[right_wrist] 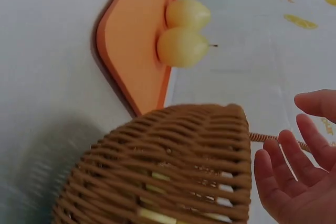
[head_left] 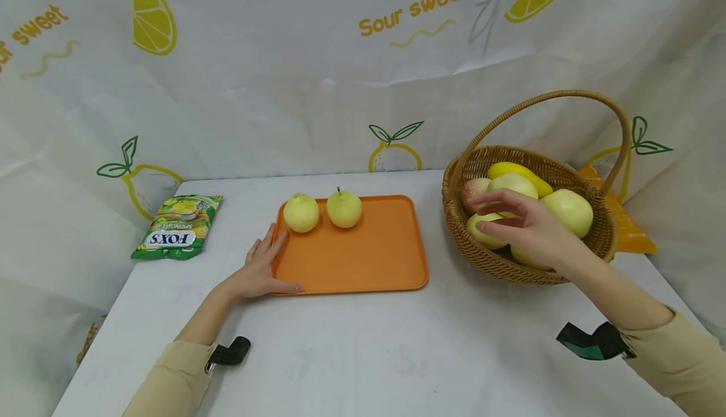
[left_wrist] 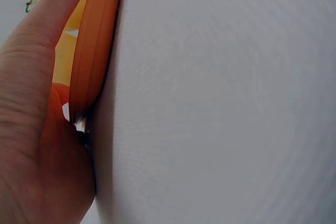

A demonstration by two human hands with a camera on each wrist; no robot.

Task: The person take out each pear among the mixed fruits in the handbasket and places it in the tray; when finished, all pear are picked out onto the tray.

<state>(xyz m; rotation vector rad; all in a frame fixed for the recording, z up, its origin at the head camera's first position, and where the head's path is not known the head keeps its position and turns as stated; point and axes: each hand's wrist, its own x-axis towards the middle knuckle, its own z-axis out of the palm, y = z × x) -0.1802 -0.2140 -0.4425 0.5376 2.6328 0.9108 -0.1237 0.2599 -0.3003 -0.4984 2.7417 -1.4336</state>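
My left hand (head_left: 261,269) rests at the left end of an orange tray (head_left: 351,259), fingers spread along its side and thumb at the front edge. In the left wrist view the thumb (left_wrist: 31,61) lies beside the tray's rim. Two pale yellow pears (head_left: 301,213) stand side by side at the tray's back left. Over the wicker basket (head_left: 476,250) hovers my right hand (head_left: 524,225), fingers loosely bent and holding nothing. Under and around it lie several pears (head_left: 568,211), a reddish peach (head_left: 474,189) and a banana (head_left: 518,174), partly hidden by the hand.
A green snack bag (head_left: 178,227) lies at the table's back left. An orange packet (head_left: 629,228) sits behind the basket on the right. The basket's tall handle (head_left: 558,94) arches over it. A printed white curtain (head_left: 272,77) hangs behind the table.
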